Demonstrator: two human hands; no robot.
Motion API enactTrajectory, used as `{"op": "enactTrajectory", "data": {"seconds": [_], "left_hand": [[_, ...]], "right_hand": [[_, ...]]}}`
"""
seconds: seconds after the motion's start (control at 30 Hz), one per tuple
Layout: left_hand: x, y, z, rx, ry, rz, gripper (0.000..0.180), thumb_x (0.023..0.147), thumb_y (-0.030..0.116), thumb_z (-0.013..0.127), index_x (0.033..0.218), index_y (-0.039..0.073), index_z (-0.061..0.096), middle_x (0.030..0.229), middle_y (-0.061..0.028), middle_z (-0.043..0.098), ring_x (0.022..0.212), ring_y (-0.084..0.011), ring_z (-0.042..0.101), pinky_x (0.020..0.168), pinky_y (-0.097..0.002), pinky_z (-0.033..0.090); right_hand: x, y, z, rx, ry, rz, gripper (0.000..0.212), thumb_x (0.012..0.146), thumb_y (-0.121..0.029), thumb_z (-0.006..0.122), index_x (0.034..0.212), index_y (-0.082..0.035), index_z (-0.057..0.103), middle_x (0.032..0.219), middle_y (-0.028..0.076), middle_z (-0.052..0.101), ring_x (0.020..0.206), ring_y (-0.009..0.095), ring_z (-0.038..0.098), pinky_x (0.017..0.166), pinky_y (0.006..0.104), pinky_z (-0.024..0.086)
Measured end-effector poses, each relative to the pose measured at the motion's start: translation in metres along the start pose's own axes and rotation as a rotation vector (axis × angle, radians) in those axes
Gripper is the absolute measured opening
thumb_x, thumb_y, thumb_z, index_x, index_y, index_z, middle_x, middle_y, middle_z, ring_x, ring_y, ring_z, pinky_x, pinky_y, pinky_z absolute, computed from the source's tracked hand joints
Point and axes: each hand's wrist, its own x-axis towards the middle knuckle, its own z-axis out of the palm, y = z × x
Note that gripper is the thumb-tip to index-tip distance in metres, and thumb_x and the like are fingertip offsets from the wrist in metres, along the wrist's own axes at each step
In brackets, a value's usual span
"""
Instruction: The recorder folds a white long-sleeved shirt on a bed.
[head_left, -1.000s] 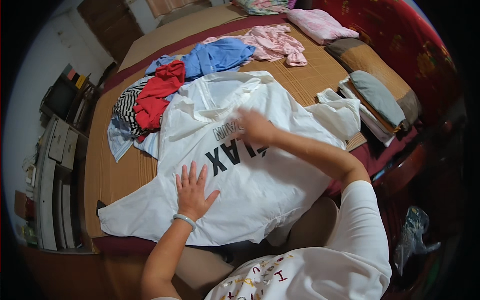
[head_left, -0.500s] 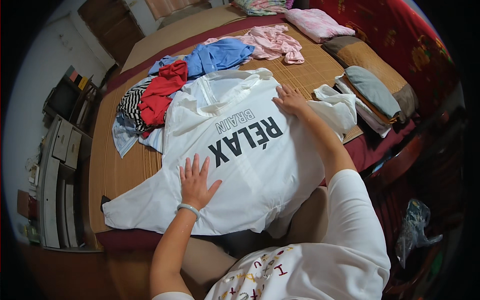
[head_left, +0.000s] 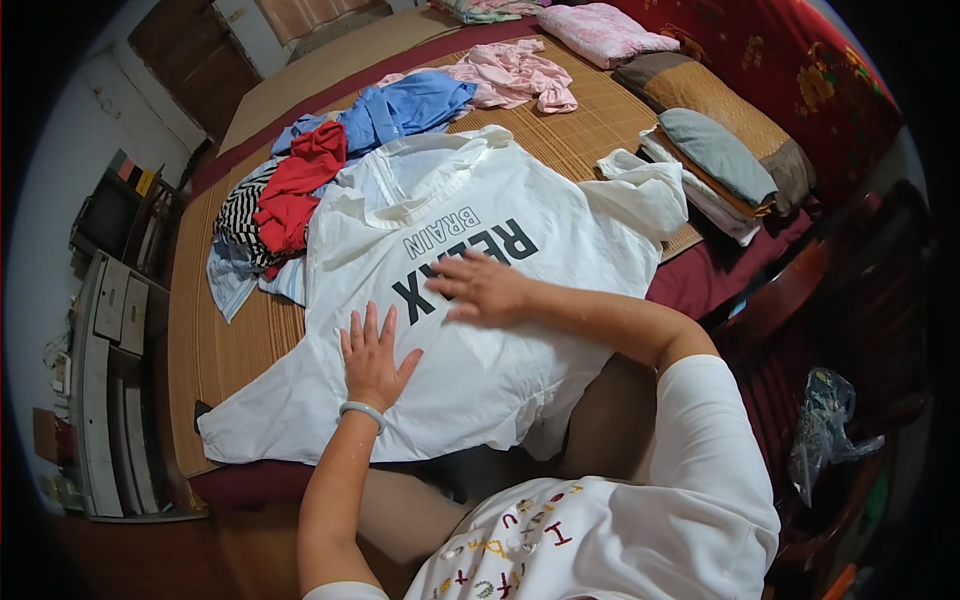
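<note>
White printed T-shirt point(head_left: 470, 300) spread front-up across the woven bed mat point(head_left: 225, 340), hem hanging near the edge. Left hand point(head_left: 375, 355) flat on the lower front, fingers splayed, pinning the cloth. Right hand point(head_left: 485, 288) palm-down over the lettering, fingers extended, gripping nothing. Unfolded clothes point(head_left: 330, 170) heaped just beyond.

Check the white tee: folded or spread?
Spread. The white T-shirt lies flat on the bed mat, both sleeves out, with left hand and right hand flat on it.
</note>
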Motion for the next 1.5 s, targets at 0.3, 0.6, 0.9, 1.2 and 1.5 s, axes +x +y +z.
{"op": "enactTrajectory", "data": {"seconds": [0.3, 0.6, 0.9, 1.2, 1.5], "left_hand": [[-0.001, 0.0, 0.0, -0.004, 0.002, -0.014, 0.08, 0.096, 0.053, 0.06, 0.162, 0.018, 0.032, 0.167, -0.0193, 0.025, 0.152, -0.0463, 0.021, 0.123, -0.0608, 0.013], [0.001, -0.001, 0.006, 0.025, 0.007, -0.026, 0.08, 0.095, 0.061, 0.056, 0.161, 0.02, 0.033, 0.166, -0.0201, 0.028, 0.152, -0.046, 0.023, 0.122, -0.0604, 0.015], [-0.001, -0.002, 0.008, 0.015, 0.036, -0.014, 0.079, 0.096, 0.06, 0.055, 0.161, 0.02, 0.033, 0.166, -0.0206, 0.028, 0.151, -0.0463, 0.024, 0.122, -0.06, 0.015], [-0.002, -0.002, 0.005, -0.023, 0.018, -0.029, 0.078, 0.097, 0.056, 0.059, 0.161, 0.02, 0.033, 0.166, -0.0212, 0.028, 0.152, -0.0465, 0.023, 0.123, -0.059, 0.013], [0.003, -0.001, -0.001, 0.002, -0.086, -0.063, 0.079, 0.098, 0.058, 0.055, 0.163, 0.021, 0.029, 0.168, -0.019, 0.024, 0.155, -0.0445, 0.018, 0.124, -0.0586, 0.012]], "right_hand": [[-0.059, 0.159, -0.071, -0.289, 0.015, 0.802, 0.071, 0.102, -0.057, 0.043, 0.157, -0.012, 0.039, 0.165, 0.019, 0.031, 0.155, 0.034, 0.025, 0.124, 0.0552, 0.018], [-0.011, 0.032, -0.04, -0.151, -0.042, 0.458, 0.069, 0.102, -0.055, 0.048, 0.152, -0.008, 0.046, 0.16, 0.025, 0.036, 0.151, 0.038, 0.031, 0.122, 0.0602, 0.019], [-0.069, -0.032, -0.024, -0.155, -0.05, 0.203, 0.069, 0.102, -0.054, 0.053, 0.156, -0.014, 0.042, 0.161, 0.017, 0.039, 0.151, 0.031, 0.033, 0.124, 0.0538, 0.022], [-0.159, 0.113, -0.099, -0.237, 0.021, 0.896, 0.072, 0.103, -0.051, 0.044, 0.158, -0.006, 0.035, 0.168, 0.022, 0.023, 0.156, 0.038, 0.019, 0.127, 0.0421, 0.017], [-0.169, 0.129, -0.087, -0.218, 0.127, 0.884, 0.071, 0.102, -0.052, 0.045, 0.158, -0.008, 0.037, 0.166, 0.022, 0.026, 0.155, 0.037, 0.024, 0.125, 0.0413, 0.023]]}}
